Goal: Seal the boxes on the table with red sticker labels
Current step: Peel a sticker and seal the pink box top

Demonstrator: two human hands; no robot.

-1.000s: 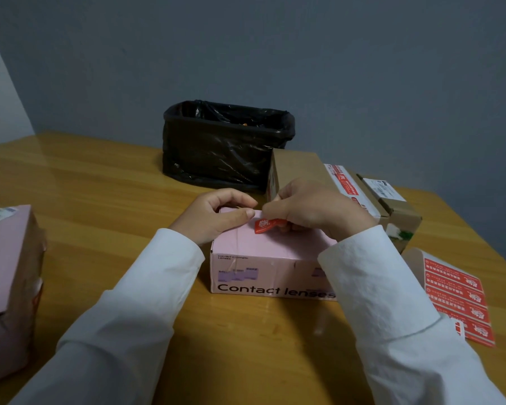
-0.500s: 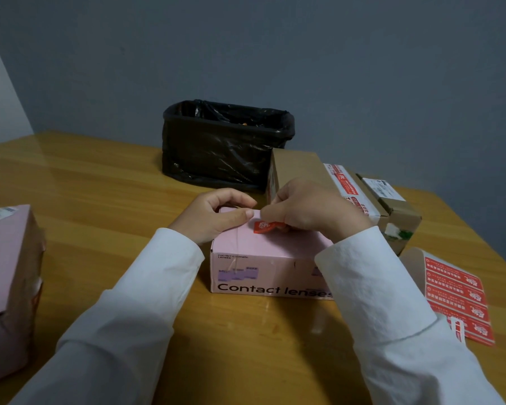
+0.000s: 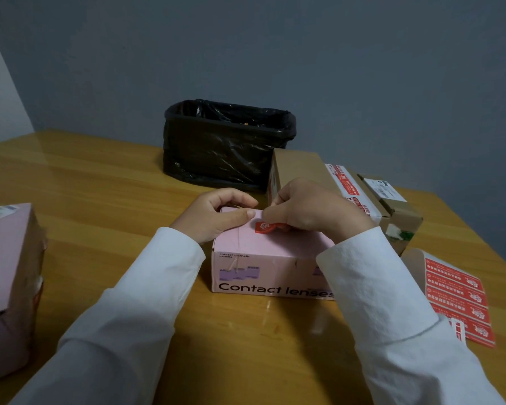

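A pink "Contact lenses" box stands on the wooden table in front of me. My left hand grips its far left top edge, thumb lying across the lid. My right hand pinches a red sticker label over the top of the box; most of the label is hidden under the fingers. A sheet of red sticker labels lies at the right. Behind my right hand stands a brown cardboard box with a red label, and a smaller brown box beside it.
A black bin lined with a black bag stands at the back centre. Another pink box with brown torn sides sits at the left edge. A grey wall rises behind the table.
My right hand and the red label have shifted very slightly left and towards the box's far edge. My left hand has stayed on the box.
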